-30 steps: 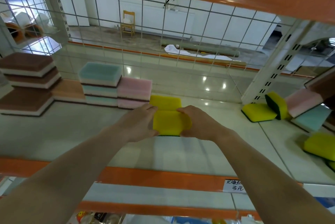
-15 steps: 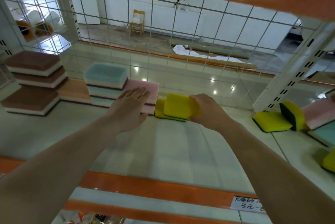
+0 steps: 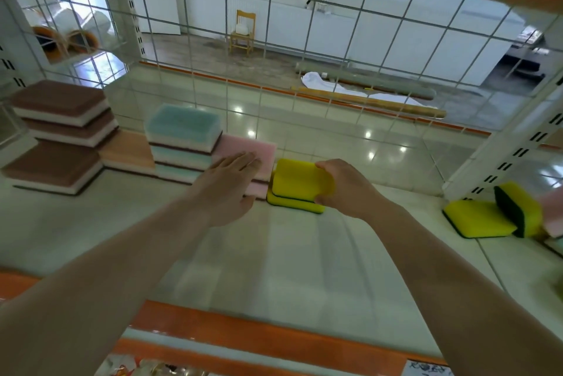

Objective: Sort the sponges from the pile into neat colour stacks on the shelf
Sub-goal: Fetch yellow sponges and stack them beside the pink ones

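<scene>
Wooden chair (image 3: 242,32) behind wire grid (image 3: 304,49)

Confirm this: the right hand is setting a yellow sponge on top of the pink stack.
Not right. The head view shows the right hand setting the yellow sponge on another yellow sponge, beside the pink stack.

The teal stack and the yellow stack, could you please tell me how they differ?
The teal stack has three sponges; the yellow stack has two. Nothing touches the teal stack, while the right hand grips the yellow stack's top sponge. Both stand on the shelf, flanking the pink stack.
</scene>
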Tool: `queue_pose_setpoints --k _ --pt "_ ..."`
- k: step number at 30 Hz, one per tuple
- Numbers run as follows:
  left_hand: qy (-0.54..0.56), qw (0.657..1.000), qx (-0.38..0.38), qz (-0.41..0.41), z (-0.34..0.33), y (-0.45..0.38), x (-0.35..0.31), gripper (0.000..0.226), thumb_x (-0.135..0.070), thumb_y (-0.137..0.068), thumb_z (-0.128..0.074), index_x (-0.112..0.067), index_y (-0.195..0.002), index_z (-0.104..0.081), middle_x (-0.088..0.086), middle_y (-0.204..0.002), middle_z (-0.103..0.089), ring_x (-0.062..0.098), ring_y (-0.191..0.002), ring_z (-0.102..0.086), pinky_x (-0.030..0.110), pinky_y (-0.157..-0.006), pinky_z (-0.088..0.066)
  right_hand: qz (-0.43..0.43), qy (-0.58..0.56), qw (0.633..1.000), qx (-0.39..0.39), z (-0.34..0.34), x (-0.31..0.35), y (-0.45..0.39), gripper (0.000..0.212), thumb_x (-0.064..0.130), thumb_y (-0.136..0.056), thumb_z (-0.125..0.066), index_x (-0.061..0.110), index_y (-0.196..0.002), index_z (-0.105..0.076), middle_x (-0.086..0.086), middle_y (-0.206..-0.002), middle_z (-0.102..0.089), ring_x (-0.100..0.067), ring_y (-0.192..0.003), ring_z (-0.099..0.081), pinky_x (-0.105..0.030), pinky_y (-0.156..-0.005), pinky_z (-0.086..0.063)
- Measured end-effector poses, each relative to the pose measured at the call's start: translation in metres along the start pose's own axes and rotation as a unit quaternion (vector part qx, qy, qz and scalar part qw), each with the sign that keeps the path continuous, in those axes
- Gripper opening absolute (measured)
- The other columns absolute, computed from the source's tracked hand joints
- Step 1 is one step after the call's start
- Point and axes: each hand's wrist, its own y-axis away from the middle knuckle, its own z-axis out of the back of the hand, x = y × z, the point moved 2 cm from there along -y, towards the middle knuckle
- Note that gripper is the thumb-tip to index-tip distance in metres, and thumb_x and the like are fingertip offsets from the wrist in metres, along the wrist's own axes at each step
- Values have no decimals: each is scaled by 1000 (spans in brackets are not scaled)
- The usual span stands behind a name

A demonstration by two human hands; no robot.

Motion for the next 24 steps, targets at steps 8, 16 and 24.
queue_pose_setpoints --k 8,16,24 --pt "17 1000 1 2 -3 -2 0 61 -28 -94 -48 -12 -147 -23 4 -154 -23 19 -141 -22 30 -113 -20 0 -7 1000 2 -2 5 -6 68 21 -81 -70 14 -140 -38 -8 -139 -41 -23 -127 -38 -30 -100 -33" --pt "25 1000 -1 9 -1 -2 0 59 -27 -94 -49 -12 -146 -26 2 -152 -28 18 -140 -26 30 -111 -25 2 -10 1000 8 -4 4 -8 69 22 -82 -69 13 -142 -36 -7 -141 -40 -21 -129 -37 -27 -102 -30" --pt "35 999 -15 13 3 2 -5 57 -24 -93 -49 -13 -145 -28 2 -151 -29 18 -138 -27 29 -109 -27 -8 -34 999 -2 -9 2 -7 68 20 -82 -69 14 -142 -35 -6 -141 -40 -22 -128 -38 -28 -100 -32"
